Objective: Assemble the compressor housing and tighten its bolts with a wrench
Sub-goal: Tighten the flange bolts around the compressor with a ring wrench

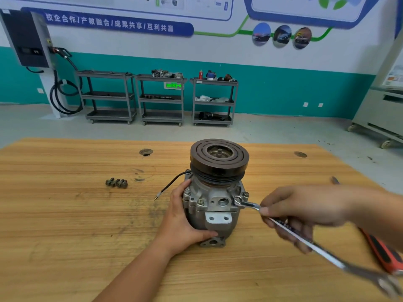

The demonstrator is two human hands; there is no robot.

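The grey compressor [214,205] stands upright on the wooden table [65,225], its dark pulley [219,158] on top. Bolts sit around the housing flange. My left hand [181,219] grips the housing's left side. My right hand [305,210] holds a silver wrench [290,227], whose ring end sits on a bolt [237,200] at the flange's right side. The wrench's far end reaches toward the lower right, blurred. A black wire [172,184] hangs from the compressor's left.
Three loose bolts [116,183] lie on the table to the left. An orange-handled tool [381,251] lies at the right edge, partly under my right arm. The table has two round holes near its far edge. Grey carts stand by the far wall.
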